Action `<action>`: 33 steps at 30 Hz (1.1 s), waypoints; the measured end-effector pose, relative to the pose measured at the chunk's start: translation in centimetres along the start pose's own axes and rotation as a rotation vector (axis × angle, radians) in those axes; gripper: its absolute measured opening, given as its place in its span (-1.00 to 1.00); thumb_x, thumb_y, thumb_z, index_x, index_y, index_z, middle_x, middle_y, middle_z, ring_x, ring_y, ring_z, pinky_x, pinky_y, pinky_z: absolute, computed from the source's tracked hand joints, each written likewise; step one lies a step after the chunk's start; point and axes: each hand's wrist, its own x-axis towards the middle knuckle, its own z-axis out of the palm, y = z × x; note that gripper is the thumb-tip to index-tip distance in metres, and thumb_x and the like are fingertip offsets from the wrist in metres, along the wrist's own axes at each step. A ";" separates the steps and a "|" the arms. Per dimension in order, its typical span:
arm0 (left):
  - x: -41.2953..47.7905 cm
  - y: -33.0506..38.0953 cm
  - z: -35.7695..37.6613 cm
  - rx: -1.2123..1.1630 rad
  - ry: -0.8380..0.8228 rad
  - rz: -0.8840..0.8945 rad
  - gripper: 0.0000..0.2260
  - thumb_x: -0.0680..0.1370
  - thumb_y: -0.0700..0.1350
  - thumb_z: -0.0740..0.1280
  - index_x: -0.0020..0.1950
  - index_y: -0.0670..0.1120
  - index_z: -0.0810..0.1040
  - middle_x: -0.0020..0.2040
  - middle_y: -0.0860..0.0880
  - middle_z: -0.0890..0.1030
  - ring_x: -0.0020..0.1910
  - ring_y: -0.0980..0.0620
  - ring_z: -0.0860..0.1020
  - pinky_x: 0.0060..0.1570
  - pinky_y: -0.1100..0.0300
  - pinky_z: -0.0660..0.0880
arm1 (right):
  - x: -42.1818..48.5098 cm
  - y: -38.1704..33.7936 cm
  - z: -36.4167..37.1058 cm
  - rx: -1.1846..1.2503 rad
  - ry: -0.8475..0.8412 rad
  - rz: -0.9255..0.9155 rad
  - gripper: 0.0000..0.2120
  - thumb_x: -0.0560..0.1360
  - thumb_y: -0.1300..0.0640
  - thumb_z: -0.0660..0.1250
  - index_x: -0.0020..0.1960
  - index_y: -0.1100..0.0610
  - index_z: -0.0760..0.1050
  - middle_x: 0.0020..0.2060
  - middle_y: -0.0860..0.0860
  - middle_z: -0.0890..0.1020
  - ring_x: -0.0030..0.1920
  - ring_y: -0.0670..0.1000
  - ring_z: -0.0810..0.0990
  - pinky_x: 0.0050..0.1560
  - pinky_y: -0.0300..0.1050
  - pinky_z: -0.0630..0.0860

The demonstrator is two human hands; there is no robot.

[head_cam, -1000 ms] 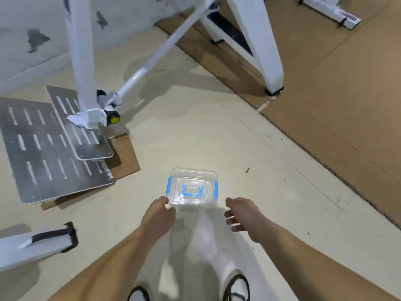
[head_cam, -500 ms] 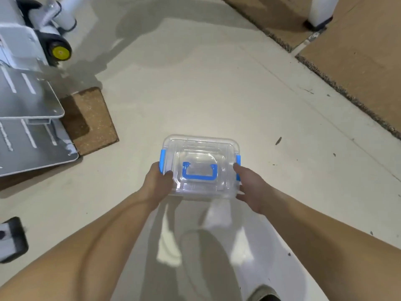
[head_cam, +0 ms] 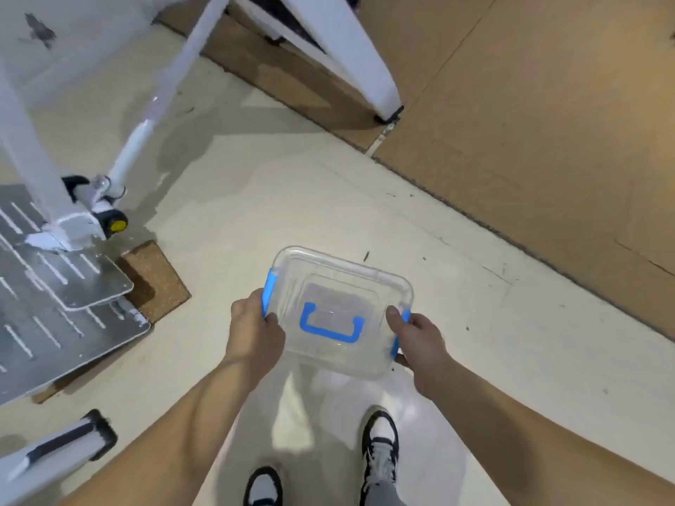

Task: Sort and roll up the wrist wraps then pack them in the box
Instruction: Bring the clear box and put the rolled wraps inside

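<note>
Head view looks down on a clear plastic box [head_cam: 339,312] held between both hands above the pale floor [head_cam: 292,184]. The left hand [head_cam: 255,337] grips the box's left side, with the thumb on top of the lid just beside a blue latch [head_cam: 269,295] and the fingers curled underneath, out of sight. The right hand [head_cam: 420,345] grips the opposite side the same way, its thumb pressing the lid's edge and touching the other blue latch [head_cam: 400,334]. The lid is on, and a blue handle [head_cam: 330,325] lies flat in its middle, between the two thumbs. The box sits a little askew between the hands, and the floor shows through its walls.

Well to the left of the left hand lie slotted metal plates [head_cam: 54,323], stacked one on another, with a brown cork block [head_cam: 157,279] tucked under their near corner. Beyond those, a white frame [head_cam: 29,147] stands on the plates with a yellow-capped wheel [head_cam: 118,224] at its foot. Lower left of the left forearm, a white bar with a black end cap [head_cam: 65,451] pokes in from the edge. Far beyond the right hand, brown board [head_cam: 548,122] covers the floor, and a white post [head_cam: 369,67] stands on it. Under the hands, toward the person, are two black-and-white shoes [head_cam: 380,443]
</note>
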 end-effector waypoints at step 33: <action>-90.4 -5.7 21.7 0.980 -1.192 0.932 -0.78 0.72 0.00 0.22 0.13 -0.09 0.58 -0.02 -0.06 0.67 0.03 -0.13 0.69 -0.07 0.02 0.56 | -76.2 75.5 -33.3 1.506 0.931 0.182 -0.62 0.50 0.03 0.61 0.22 0.14 0.60 0.15 0.11 0.74 0.13 0.16 0.75 0.25 0.13 0.67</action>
